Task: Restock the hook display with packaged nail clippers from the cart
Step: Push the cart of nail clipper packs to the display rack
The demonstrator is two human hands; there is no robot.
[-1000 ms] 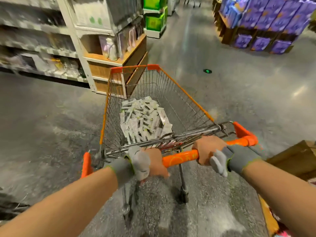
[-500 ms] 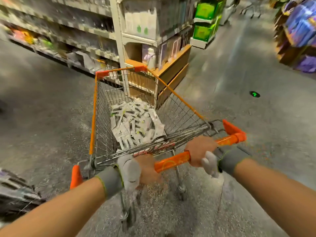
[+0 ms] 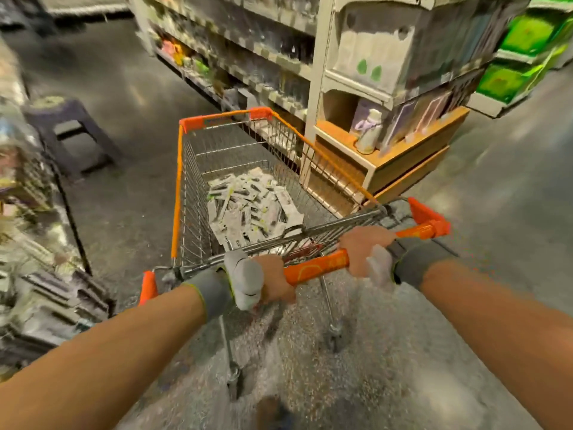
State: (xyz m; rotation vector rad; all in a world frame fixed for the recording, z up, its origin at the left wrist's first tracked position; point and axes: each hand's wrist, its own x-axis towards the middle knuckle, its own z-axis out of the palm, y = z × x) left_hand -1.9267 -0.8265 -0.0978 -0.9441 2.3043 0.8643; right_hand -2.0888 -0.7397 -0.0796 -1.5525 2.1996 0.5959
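Both grips, left hand (image 3: 273, 282) and right hand (image 3: 361, 254), clench the orange handle (image 3: 316, 268) to steer the cart (image 3: 178, 193). Just beyond them, packaged nail clippers (image 3: 248, 209) lie heaped in its basket, loose for picking. Farther ahead stand shelves (image 3: 266, 54); no hook display is distinguishable.

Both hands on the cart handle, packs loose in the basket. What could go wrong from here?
1. The cart passes close beside the wooden shelf corner on its right; its side could clip it.
2. A stool stands in the aisle ahead on the left; steering away from the shelf may run the cart into it.
3. The packs lie in a loose heap; a bump could scatter them. Left hand and right hand both grip the handle, so neither is free to steady them.
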